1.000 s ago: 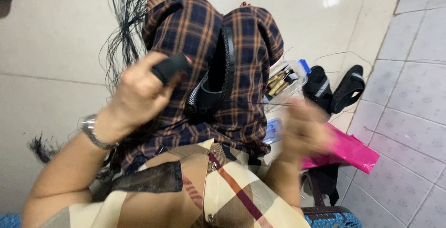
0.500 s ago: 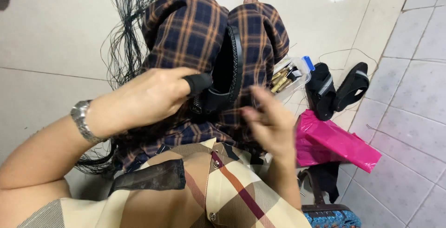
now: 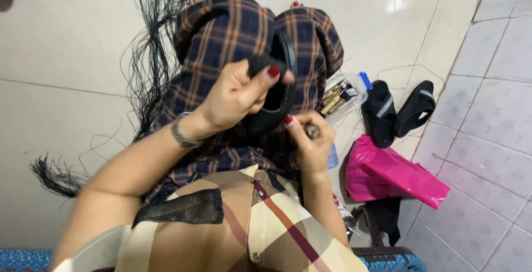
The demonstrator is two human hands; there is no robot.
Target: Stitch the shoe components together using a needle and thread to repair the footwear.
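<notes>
The left hand [image 3: 235,97] sat at the centre of the frame, its fingers curled tight and its thumb pressed down on the upper end of a black band [image 3: 277,92], which it gripped firmly. The band curved in a loop down across the checked trousers [image 3: 221,39] over the person's knees, a little above the middle of the frame. The right hand [image 3: 310,139], just below and to the right of the left, was closed too, its fingertips pinched together on a small metal tool [image 3: 313,132] held against the lower end of the band. Only the rounded tip of that tool showed; the rest was buried in the fingers, so its kind could not be made out. The lower part of the band was hidden behind both hands. A wristwatch [image 3: 180,133] circled the left wrist. At the upper left, loose black strands [image 3: 152,45] trailed over the tiled floor [image 3: 66,45]. To the right lay a clear plastic box [image 3: 343,95], black sandals [image 3: 396,108] and a pink bag [image 3: 388,172]
</notes>
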